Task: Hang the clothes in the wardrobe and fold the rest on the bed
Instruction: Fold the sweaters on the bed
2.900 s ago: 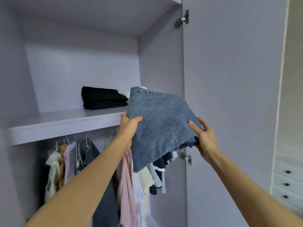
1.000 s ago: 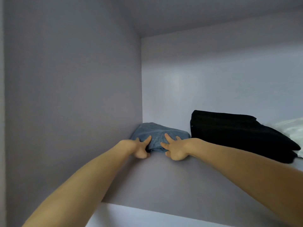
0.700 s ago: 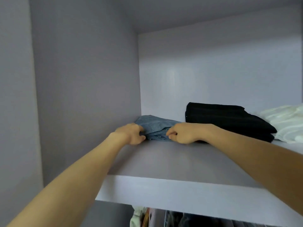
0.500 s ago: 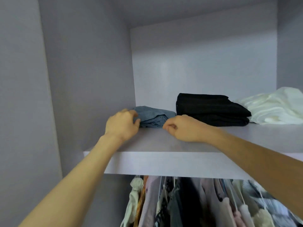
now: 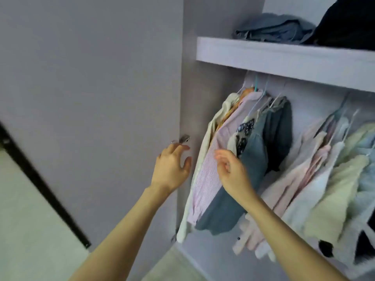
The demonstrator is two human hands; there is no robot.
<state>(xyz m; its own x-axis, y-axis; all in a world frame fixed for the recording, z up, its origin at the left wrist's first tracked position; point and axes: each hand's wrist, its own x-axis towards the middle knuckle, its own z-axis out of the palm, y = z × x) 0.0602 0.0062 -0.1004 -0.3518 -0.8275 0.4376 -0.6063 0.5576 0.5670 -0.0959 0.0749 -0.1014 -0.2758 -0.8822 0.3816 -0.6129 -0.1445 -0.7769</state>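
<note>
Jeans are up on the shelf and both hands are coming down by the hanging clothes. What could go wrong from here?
1. The folded blue denim jeans lie close to the front edge of the pale lilac shelf, loosely bunched; they might slip off.
2. The right hand, open, is in front of the pink striped shirt; it could snag it and pull it off its hanger.
3. The left hand is close to the metal door hinge; fingers could get pinched.
</note>
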